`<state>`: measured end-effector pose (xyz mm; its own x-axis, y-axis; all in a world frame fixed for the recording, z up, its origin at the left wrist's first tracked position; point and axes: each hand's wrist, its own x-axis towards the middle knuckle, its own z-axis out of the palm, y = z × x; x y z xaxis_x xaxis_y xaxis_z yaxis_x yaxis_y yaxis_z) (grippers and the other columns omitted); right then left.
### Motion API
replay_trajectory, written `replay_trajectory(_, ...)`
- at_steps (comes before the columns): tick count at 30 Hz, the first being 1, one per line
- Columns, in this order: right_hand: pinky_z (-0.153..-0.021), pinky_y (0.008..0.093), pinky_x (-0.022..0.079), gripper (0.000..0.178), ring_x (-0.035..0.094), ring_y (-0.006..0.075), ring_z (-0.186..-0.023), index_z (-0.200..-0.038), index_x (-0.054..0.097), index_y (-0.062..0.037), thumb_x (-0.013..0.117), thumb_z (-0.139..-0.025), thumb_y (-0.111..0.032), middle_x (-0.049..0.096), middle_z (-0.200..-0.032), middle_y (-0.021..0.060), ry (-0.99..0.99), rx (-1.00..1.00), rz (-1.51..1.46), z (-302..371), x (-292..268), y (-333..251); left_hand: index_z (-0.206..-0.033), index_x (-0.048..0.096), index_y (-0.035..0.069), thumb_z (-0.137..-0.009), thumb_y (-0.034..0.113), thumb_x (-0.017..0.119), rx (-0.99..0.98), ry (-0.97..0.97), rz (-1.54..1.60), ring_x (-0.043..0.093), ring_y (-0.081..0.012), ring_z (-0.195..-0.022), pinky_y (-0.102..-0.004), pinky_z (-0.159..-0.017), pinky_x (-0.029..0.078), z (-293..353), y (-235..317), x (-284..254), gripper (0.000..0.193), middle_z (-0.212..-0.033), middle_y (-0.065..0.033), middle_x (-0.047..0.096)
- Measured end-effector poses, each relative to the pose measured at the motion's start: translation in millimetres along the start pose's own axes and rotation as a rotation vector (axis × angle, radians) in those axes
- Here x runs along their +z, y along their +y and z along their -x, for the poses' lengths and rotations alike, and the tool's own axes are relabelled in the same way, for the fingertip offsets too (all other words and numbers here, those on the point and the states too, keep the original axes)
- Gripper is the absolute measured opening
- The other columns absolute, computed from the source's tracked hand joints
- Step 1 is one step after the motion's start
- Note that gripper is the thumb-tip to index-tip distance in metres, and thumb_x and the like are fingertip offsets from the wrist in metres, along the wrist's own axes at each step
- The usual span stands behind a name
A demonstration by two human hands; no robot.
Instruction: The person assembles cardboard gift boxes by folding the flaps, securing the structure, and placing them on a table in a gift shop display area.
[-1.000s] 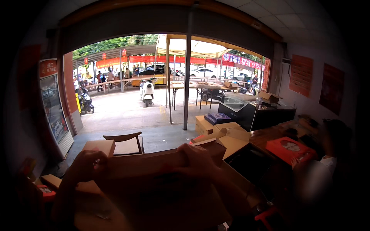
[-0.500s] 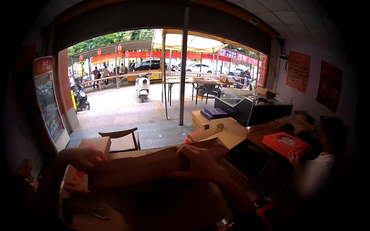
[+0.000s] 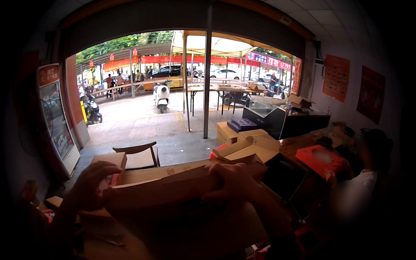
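A large brown cardboard box stands tilted in front of me, its near side in deep shadow. My right hand is closed over its upper edge toward the right, fingers on top and thumb against the near side. At the box's left end is my left hand, fingers arched and apart from the thumb, which is close to the box corner. Just behind that hand lies another carton with a red patch. The inside of the box is mostly hidden.
An open carton, a black screen and a red box are to the right. Another person's hand touches the red box. Beyond the table is a wooden chair; a metal post rises in the opening.
My left fingers have lifted and spread from the box's left corner. The box and my right hand have moved slightly right. The view has tilted a little.
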<state>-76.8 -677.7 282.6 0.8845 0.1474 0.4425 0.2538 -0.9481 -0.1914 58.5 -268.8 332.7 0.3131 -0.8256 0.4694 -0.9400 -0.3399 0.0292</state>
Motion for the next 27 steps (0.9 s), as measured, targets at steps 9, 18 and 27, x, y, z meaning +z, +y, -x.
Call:
replay_trajectory(9, -0.076, 0.0404, 0.06, 0.062, 0.075, 0.0312, -0.083, -0.1, 0.066, -0.0093, 0.089, -0.07, -0.058, 0.076, -0.095, 0.0082, -0.013, 0.042, 0.141, 22.7, -26.6, -17.2, -0.136, 0.062, 0.013, -0.079, 0.048, 0.086, -0.064, -0.372, -0.111, 0.071, -0.0342, -0.108, -0.0457, -0.093, 0.057, -23.5, -4.1, 18.4, 0.07, -0.121, -0.0165, 0.071)
replay_trajectory(18, -0.096, 0.0461, 0.052, 0.051, 0.07, 0.0332, -0.094, -0.086, 0.068, -0.0057, 0.086, -0.072, -0.052, 0.071, -0.093, 0.0123, -0.01, 0.067, 0.222, 46.8, -62.9, 43.4, -0.134, 0.065, 0.01, -0.078, 0.053, 0.086, -0.055, -0.393, -0.078, 0.069, -0.0354, -0.112, -0.0446, -0.099, 0.053, -21.8, -20.9, 20.4, 0.074, -0.12, -0.0161, 0.071)
replay_trajectory(27, -0.095, 0.0486, 0.049, 0.048, 0.065, 0.0335, -0.098, -0.085, 0.06, -0.0083, 0.093, -0.067, -0.037, 0.064, -0.09, 0.0105, 0.265, -0.156, 0.153, 60.0, -42.0, 71.5, -0.133, 0.066, 0.012, -0.074, 0.048, 0.092, -0.107, -0.402, -0.065, 0.065, -0.0322, -0.112, -0.0444, -0.098, 0.051, -21.2, -30.9, 20.0, 0.074, -0.121, -0.0123, 0.071)
